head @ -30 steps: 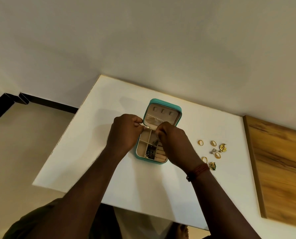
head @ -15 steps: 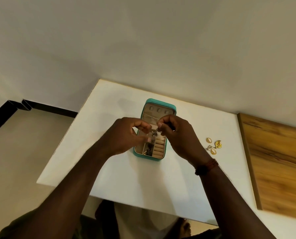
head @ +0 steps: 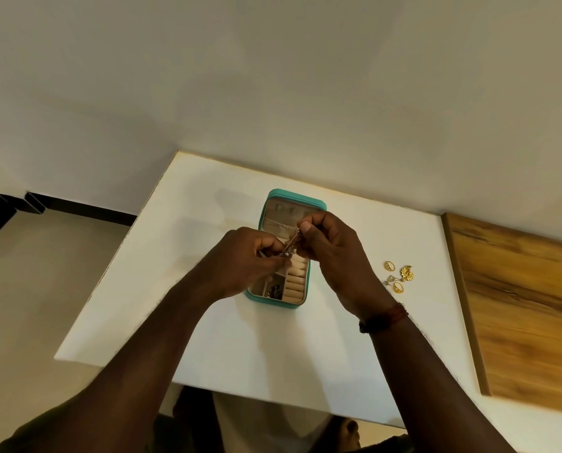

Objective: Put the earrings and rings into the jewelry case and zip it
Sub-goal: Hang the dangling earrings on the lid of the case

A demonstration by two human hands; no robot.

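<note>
Earring lifted above open case, both hands pinching it.
My left hand (head: 250, 256) and right hand (head: 332, 246) have raised the earring (head: 291, 245) off the jewelry case (head: 274, 297); remaining pieces (head: 399, 276) wait on the surface (head: 207, 322).

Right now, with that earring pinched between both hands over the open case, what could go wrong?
1. The earring is small and held only by fingertips of the left hand and right hand; a slip could drop it into the wrong compartment of the jewelry case or onto the table.
2. The loose jewelry lies close beside the right wrist; a sweep of the arm could scatter it.
</note>
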